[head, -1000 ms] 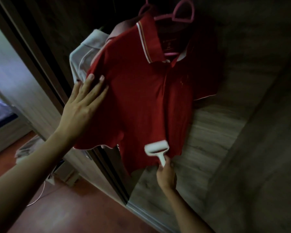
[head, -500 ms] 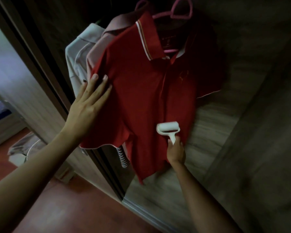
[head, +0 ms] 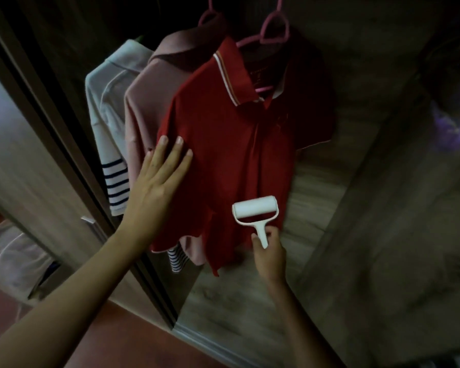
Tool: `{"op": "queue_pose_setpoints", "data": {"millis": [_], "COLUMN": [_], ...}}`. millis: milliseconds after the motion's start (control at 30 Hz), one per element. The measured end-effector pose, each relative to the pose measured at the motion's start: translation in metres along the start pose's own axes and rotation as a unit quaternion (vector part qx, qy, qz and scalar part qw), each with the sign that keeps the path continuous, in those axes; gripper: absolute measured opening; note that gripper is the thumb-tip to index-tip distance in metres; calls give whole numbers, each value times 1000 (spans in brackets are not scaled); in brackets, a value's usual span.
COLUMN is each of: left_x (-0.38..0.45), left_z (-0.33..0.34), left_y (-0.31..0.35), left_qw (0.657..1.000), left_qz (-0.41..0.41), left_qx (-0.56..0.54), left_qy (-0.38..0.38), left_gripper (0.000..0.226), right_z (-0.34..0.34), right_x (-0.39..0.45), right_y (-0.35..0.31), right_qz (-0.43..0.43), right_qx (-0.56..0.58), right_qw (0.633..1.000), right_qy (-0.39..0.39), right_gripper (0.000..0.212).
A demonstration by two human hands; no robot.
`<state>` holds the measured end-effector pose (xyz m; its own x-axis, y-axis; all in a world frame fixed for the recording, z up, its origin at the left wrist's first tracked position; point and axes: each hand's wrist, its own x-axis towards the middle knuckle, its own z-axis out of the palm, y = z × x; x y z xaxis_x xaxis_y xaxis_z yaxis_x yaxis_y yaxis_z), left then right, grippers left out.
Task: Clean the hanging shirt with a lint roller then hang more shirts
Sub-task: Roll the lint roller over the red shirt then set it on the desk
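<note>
A red polo shirt hangs on a pink hanger against a wooden wardrobe panel. My left hand lies flat with straight fingers on the shirt's left sleeve and side, pressing it. My right hand grips the handle of a white lint roller, whose roll rests on the lower right front of the red shirt.
Behind the red shirt hang a pink polo and a white shirt with navy-striped cuff. A dark door frame runs diagonally at left. Pale cloth lies low on the left above the red floor. Wooden panel fills the right.
The lint roller moved up the lower front of the red shirt with my right hand. My left hand stayed flat on the sleeve. The shirts behind came more into view.
</note>
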<state>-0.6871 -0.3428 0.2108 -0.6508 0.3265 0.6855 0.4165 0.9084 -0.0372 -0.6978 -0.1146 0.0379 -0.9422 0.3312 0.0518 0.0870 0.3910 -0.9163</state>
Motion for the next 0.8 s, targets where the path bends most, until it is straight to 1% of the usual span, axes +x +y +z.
{"op": "queue_pose_setpoints", "data": {"millis": [67, 133, 267, 367, 500, 633, 800], "left_x": [-3, -7, -14, -14, -22, -29, -38], "left_z": [2, 2, 7, 4, -7, -12, -27], "left_y": [9, 16, 18, 19, 21, 25, 43], "left_qw": [1000, 998, 991, 983, 972, 965, 955], "left_qz": [3, 13, 54, 82, 84, 97, 95], "left_qx": [-30, -63, -119, -165, -218, -242, -278], "left_qy": [4, 5, -12, -21, -22, -32, -33], "left_gripper": [62, 63, 70, 64, 58, 49, 45], "right_z": [-16, -30, -44, -47, -46, -49, -62], "right_x": [-15, -31, -60, -81, -113, -153, -207], "right_y": [-14, -27, -45, -60, -85, -104, -112], "right_qz": [-12, -16, -14, -6, -3, 15, 52], "right_qx": [-6, -14, -2, 10, 18, 4, -18], "right_qw": [999, 998, 994, 988, 982, 973, 959], "right_qy": [29, 55, 110, 151, 188, 231, 278], "right_gripper": [15, 16, 20, 19, 20, 26, 29]}}
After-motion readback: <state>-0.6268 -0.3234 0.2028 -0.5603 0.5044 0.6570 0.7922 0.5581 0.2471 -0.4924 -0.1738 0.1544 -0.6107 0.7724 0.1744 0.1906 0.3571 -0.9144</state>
